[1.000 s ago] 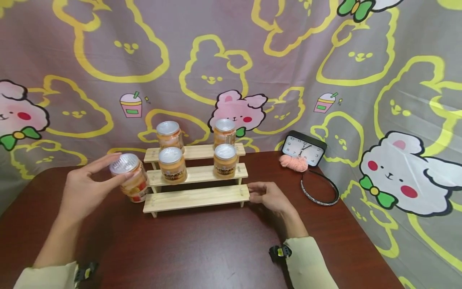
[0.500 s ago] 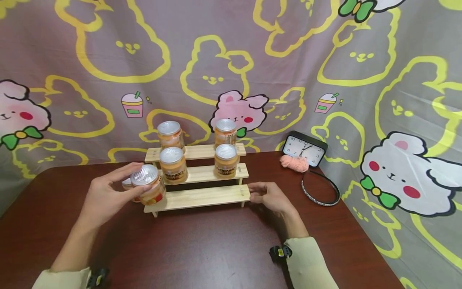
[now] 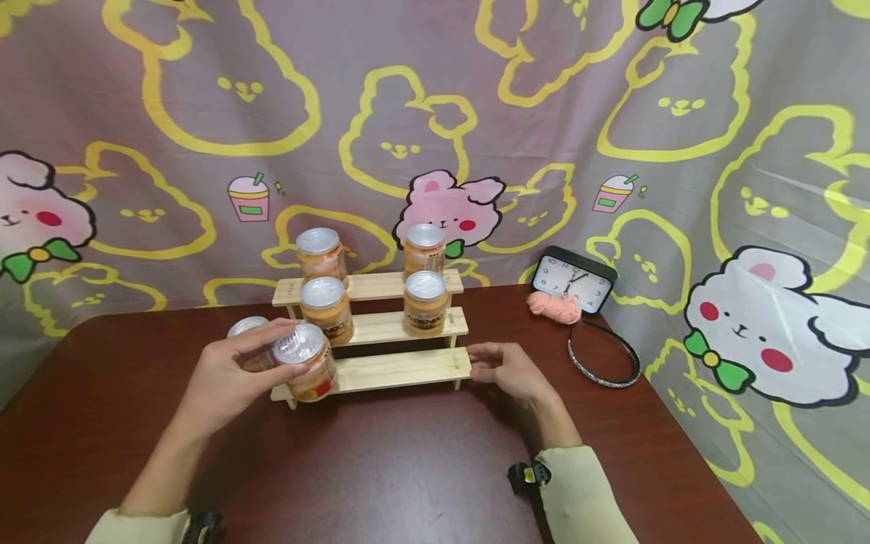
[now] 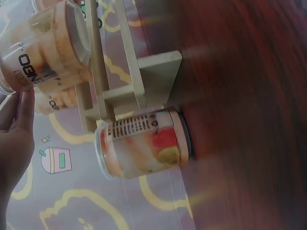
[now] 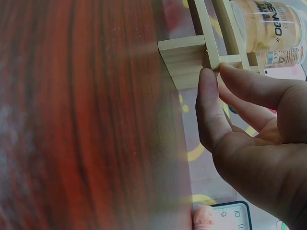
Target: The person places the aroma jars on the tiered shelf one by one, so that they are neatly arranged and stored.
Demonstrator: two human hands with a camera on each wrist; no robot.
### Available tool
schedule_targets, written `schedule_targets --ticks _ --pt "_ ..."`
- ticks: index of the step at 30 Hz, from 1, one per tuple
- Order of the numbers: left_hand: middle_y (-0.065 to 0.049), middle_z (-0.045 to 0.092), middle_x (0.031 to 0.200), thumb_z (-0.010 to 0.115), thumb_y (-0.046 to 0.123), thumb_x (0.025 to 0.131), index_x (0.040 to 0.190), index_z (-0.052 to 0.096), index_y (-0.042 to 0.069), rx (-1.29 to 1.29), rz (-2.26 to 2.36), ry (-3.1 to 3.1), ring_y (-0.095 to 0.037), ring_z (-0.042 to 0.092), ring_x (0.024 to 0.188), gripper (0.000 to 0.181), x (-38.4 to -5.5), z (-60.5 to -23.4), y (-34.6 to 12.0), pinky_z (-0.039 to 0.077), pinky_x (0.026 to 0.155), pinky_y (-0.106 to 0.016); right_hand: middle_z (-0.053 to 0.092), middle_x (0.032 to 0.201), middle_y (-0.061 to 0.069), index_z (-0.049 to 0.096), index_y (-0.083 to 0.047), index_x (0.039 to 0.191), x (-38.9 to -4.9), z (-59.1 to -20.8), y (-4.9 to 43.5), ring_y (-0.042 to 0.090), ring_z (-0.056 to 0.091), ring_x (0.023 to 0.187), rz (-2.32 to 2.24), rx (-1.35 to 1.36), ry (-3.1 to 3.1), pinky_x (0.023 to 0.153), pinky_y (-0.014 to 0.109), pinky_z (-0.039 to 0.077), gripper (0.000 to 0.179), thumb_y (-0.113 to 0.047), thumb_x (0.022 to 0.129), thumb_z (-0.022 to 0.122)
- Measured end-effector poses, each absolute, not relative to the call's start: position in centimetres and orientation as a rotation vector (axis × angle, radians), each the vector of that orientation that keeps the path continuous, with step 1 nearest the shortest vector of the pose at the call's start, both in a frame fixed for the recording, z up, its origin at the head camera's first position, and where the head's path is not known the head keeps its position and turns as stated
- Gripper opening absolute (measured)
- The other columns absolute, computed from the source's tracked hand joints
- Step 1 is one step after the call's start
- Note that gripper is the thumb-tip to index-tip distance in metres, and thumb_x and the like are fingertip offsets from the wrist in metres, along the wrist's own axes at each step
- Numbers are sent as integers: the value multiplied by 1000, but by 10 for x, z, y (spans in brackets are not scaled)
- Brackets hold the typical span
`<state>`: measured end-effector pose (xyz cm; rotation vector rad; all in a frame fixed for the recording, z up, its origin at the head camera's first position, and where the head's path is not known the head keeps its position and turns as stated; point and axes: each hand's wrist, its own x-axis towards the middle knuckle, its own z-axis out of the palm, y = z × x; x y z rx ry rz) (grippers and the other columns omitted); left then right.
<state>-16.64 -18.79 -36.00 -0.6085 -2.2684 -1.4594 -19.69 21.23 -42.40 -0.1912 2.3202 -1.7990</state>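
Note:
My left hand (image 3: 227, 381) grips an orange-labelled can (image 3: 311, 370) with a silvery lid, thumb and fingers on opposite sides. That can is over the left end of the lowest step of a three-tier wooden rack (image 3: 401, 368); whether it touches the step I cannot tell. Another such can (image 4: 144, 146) stands on the table beside the rack's left end, partly hidden by my left hand in the head view. My right hand (image 3: 510, 372) pinches the right end of the lowest step, thumb and fingertips meeting at the wood in the right wrist view.
Two cans, left (image 3: 326, 310) and right (image 3: 425, 306), stand on the middle step, and two more on the top step (image 3: 374, 285). At the table's right are a black clock (image 3: 574, 278), pink yarn (image 3: 553, 307) and a headband (image 3: 603, 378). A patterned curtain (image 3: 530, 136) hangs behind.
My left hand has carried the can rightward and lower, from beside the rack to the lowest step's left end, uncovering another can behind it. My right hand has stayed in place.

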Motion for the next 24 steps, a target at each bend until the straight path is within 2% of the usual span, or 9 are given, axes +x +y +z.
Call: schedule_targets --ticks 3,7,11,17,24 --pt "-13 70 124 90 -8 69 117 74 -3 -656 -1453 -2263 0 61 115 51 -167 -360 -183 49 90 -13 64 123 30 58 16 130 -197 -425 212 32 65 109 -1800 -164 2325 84 31 56 43 11 88 67" --pt "-20 69 122 89 -11 69 117 73 -5 -741 -1525 -2231 -4 62 114 51 -169 -361 -176 50 91 -16 64 123 28 59 15 130 -197 -425 212 32 65 109 -1797 -143 2333 84 31 55 43 11 88 68" --pt "-20 69 120 88 -14 67 114 73 -6 -827 -1534 -2198 -8 61 115 51 -171 -362 -170 49 93 -17 64 123 28 59 14 130 -197 -425 212 33 65 110 -1794 -147 2334 84 31 55 43 11 88 68" --pt "-14 72 119 93 -4 66 114 76 -2 -793 -1415 -2247 -3 58 115 51 -172 -362 -159 45 95 -14 63 124 30 57 16 131 -198 -425 212 33 65 110 -1795 -160 2335 84 31 56 43 11 89 67" --pt "-13 71 121 93 -2 68 115 75 -2 -813 -1446 -2250 -3 60 116 51 -173 -363 -144 46 95 -15 63 126 30 56 16 132 -197 -423 211 34 65 111 -1796 -157 2328 85 31 56 44 11 89 67"
